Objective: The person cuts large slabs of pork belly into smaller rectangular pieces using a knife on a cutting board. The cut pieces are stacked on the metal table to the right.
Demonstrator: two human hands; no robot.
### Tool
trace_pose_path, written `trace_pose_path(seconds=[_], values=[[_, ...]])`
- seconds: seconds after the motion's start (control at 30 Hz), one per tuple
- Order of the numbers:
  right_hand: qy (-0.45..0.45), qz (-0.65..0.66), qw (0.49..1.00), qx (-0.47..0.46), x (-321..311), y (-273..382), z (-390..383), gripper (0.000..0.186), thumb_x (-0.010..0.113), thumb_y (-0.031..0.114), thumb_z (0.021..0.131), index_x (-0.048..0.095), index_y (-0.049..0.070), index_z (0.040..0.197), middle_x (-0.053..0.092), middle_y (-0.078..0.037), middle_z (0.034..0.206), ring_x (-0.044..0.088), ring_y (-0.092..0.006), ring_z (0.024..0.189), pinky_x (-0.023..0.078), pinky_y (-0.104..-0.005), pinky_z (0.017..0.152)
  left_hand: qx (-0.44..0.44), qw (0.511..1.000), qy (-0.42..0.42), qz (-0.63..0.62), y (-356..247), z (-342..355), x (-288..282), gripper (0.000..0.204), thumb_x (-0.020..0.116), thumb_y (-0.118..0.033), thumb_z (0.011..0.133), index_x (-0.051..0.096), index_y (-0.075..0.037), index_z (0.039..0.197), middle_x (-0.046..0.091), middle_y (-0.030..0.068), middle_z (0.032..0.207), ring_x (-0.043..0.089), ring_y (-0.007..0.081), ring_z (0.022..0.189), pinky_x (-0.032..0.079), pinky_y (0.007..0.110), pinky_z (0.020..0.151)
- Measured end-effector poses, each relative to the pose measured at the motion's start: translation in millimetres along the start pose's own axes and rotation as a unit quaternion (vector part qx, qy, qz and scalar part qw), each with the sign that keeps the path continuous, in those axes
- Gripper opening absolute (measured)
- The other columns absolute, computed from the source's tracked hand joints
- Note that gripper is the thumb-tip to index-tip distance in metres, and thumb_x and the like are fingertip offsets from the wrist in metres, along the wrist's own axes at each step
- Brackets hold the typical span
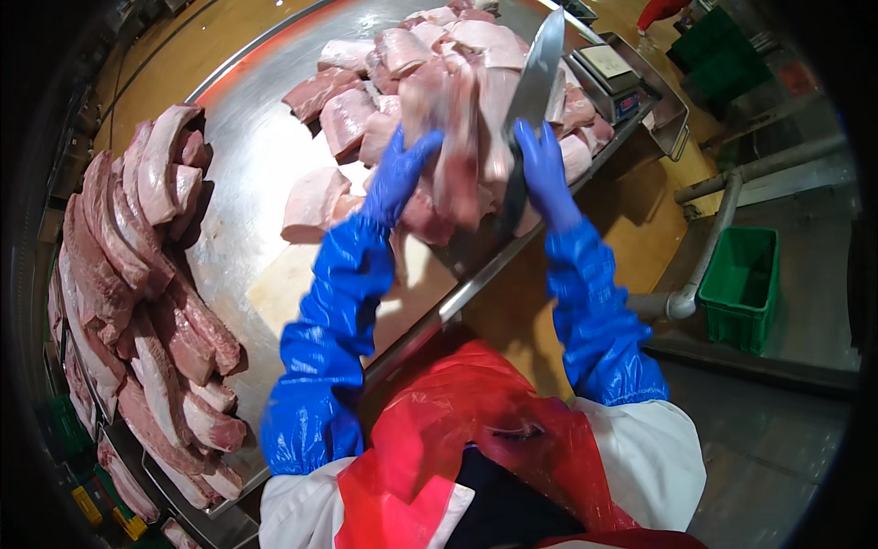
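Note:
My left hand (398,178), in a blue glove, is closed on a motion-blurred pink piece of meat (444,156). My right hand (540,169), also gloved, grips the dark handle of a large knife (540,69), whose blade points up and away from me. Around both hands lies a heap of cut meat pieces (347,119) on a steel table (238,110). A pale cutting board (297,284) sits on the table's near edge, beneath my left forearm and partly covered by meat.
Long meat strips (128,238) are piled on the left. A scale (608,78) stands by the table's right edge. At the right are a metal pipe (722,210) and a green crate (736,288). Part of another person, a red sleeve (658,14), shows at the top right.

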State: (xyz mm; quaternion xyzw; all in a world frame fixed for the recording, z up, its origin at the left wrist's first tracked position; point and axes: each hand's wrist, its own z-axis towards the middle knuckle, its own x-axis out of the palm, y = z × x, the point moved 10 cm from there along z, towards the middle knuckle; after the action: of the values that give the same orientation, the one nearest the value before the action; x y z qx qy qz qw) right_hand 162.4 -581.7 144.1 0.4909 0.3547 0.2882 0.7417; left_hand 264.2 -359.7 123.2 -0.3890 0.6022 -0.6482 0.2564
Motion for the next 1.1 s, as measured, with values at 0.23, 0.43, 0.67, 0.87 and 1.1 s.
trace_pose_path(seconds=[0.23,0.43,0.67,0.87,1.1], values=[[-0.014,-0.014,0.994,0.106,-74.6,-130.7,33.5,0.036,0.056,0.019,0.099,0.052,-0.004,0.126,0.062,-0.016,0.114,0.058,-0.0220,0.104,0.048,-0.0364,0.090,0.027,0.820,-0.135,0.555,97.8,-134.4,-108.1,0.100,0.085,-0.047,0.066,0.041,-0.008,0.147,0.027,0.0302,0.153,0.032,0.0503,0.138,0.024,0.060,0.114],[-0.067,0.095,0.990,0.081,-37.4,-161.9,75.7,0.048,0.057,0.028,0.101,0.046,-0.005,0.136,0.058,-0.013,0.123,0.054,-0.0195,0.107,0.045,-0.0328,0.095,0.131,0.847,-0.322,0.403,101.6,-106.2,-39.1,0.096,0.089,-0.032,0.064,0.043,-0.011,0.145,0.011,0.0330,0.157,0.019,0.0478,0.145,0.027,0.053,0.115],[-0.050,0.021,0.995,0.080,-1.6,-158.9,164.6,0.054,0.059,0.032,0.099,0.047,-0.010,0.130,0.060,-0.017,0.118,0.056,-0.0233,0.102,0.046,-0.0374,0.091,0.160,0.812,-0.434,0.355,106.2,34.8,-122.2,0.071,0.088,-0.034,0.067,0.062,-0.008,0.127,0.034,0.0329,0.148,0.040,0.0470,0.134,0.035,0.046,0.112],[0.017,-0.012,1.000,0.014,9.2,-139.9,256.4,0.030,0.060,0.020,0.094,0.058,-0.001,0.115,0.064,-0.009,0.106,0.057,-0.0196,0.090,0.048,-0.0356,0.079,0.068,0.906,-0.226,0.352,88.4,111.2,-144.8,0.083,0.078,-0.054,0.075,0.053,-0.007,0.139,0.027,0.0334,0.149,0.029,0.0440,0.140,0.029,0.043,0.116],[0.121,0.012,0.992,0.045,99.4,-95.9,35.7,0.031,0.054,0.025,0.101,0.056,-0.002,0.116,0.063,-0.012,0.096,0.060,-0.0189,0.078,0.051,-0.0336,0.067,0.045,0.935,-0.180,0.304,60.0,-88.0,-182.5,0.058,0.079,-0.036,0.080,0.060,-0.006,0.126,0.059,0.0186,0.128,0.056,0.0326,0.120,0.045,0.042,0.103]])
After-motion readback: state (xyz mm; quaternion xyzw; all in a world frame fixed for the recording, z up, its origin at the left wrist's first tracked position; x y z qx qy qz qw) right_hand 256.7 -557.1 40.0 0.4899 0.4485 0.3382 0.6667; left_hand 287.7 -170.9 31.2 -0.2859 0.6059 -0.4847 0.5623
